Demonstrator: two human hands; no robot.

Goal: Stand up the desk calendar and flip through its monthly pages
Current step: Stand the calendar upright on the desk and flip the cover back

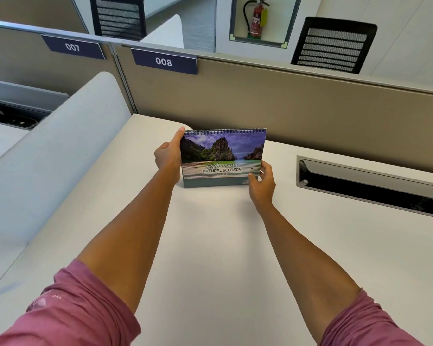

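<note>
Upright calendar [223, 158] — hands [169, 156] at both edges

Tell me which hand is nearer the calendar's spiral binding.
Left. The left hand grips the calendar on its left edge, thumb reaching up to the spiral binding. The right hand holds the lower right corner, well below it.

Calendar back: the desk calendar [223, 158] hides its own rear stand.
Left fingers: tucked behind its edge.
Year digits: too small.
</note>
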